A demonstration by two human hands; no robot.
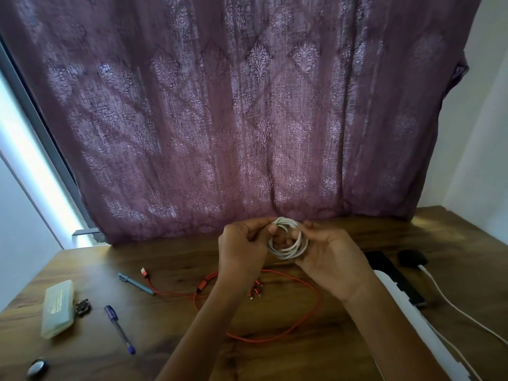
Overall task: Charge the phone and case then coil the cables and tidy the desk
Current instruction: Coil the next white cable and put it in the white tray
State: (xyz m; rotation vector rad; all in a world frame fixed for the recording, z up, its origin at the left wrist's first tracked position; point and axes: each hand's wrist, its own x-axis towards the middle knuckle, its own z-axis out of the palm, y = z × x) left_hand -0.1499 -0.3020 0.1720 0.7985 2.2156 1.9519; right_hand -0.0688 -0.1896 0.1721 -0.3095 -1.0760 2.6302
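A person's two hands hold a coiled white cable (287, 254) in the air above the far edge of a wooden bench (275, 361), close to a purple patterned curtain (247, 119) that hangs along that edge. The left hand (242, 248) pinches the top of the coil between thumb and curled fingers; the right hand (327, 259) cups it from the other side, fingers curled round the loops. Beneath the forearms, an orange cable (209, 280) lies uncoiled in a wide loop across the middle of the bench. Towards the left edge lie a teal pen (136, 283), a blue pen (119, 329) and a pale green box (58, 307), well apart from one another, with bare wood between them. A grey rounded object (37, 367) sits at the near left corner. Along the right edge, a black phone (393, 279) lies just beside a white power strip (406, 320), with a black adapter (412, 258) and its white cord (453, 306) beyond.
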